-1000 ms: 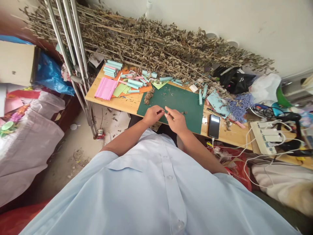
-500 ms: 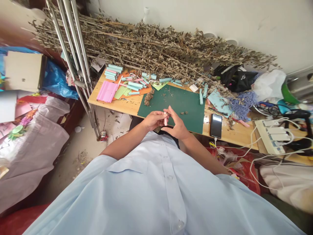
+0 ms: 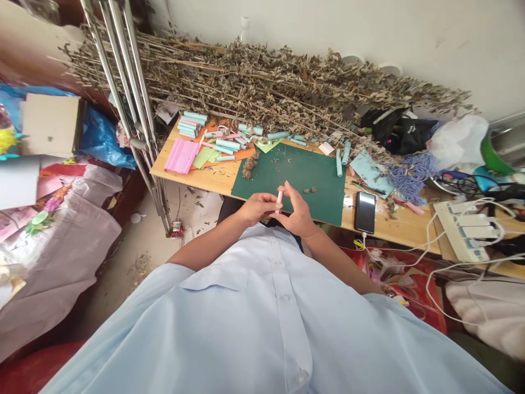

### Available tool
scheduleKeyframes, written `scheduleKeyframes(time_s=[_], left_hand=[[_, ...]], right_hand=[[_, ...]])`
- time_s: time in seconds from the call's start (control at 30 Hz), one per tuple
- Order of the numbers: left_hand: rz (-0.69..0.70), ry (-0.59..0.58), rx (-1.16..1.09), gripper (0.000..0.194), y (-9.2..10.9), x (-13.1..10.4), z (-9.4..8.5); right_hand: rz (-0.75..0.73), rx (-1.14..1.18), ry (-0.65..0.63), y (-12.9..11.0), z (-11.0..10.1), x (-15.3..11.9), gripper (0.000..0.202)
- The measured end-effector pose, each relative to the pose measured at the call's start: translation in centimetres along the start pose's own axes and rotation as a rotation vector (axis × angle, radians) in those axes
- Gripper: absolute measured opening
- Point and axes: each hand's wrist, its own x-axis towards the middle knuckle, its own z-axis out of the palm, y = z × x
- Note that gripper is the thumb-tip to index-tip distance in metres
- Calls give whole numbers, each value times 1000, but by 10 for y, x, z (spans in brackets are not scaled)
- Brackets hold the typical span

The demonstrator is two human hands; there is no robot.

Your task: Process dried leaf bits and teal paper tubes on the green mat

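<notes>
Grip: left hand (image 3: 257, 208) narrow on pink roll (image 3: 279, 197) — right hand (image 3: 298, 212) wide around it.

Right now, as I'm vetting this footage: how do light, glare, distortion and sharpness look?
All in the head view: soft, fairly even light; glare whitens a patch of the wooden table just left of the smartphone; wide-angle stretching swells the light-blue shirt toward the bottom edge; the pink tube in the left hand lacks fine detail.

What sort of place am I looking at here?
Perhaps a cluttered room at home with a makeshift work corner: a green mat lies on a wooden table, light-blue tubes lie about, and dried plants are heaped near the wall.
</notes>
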Motion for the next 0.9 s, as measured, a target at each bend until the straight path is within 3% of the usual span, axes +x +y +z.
scheduleKeyframes(time_s=[0.1,0.23,0.3,0.4,0.57,0.9], left_hand=[[3,22,37,50,2,-2,0],[23,18,189,47,6,-8,-2],[11,10,279,47,5,-12,-3],[-3,2,363,49,1,-15,-7],[33,87,450,48,-2,-19,-13],[262,83,862,41,6,-28,-19]], right_hand=[[70,140,-5,1,1,2,101],[316,280,34,1,-4,8,55],[439,286,-10,0,-7,11,44],[487,275,-43,-3,-10,12,36],[496,305,0,-3,-6,9,32],[468,384,-89,7,9,7,47]])
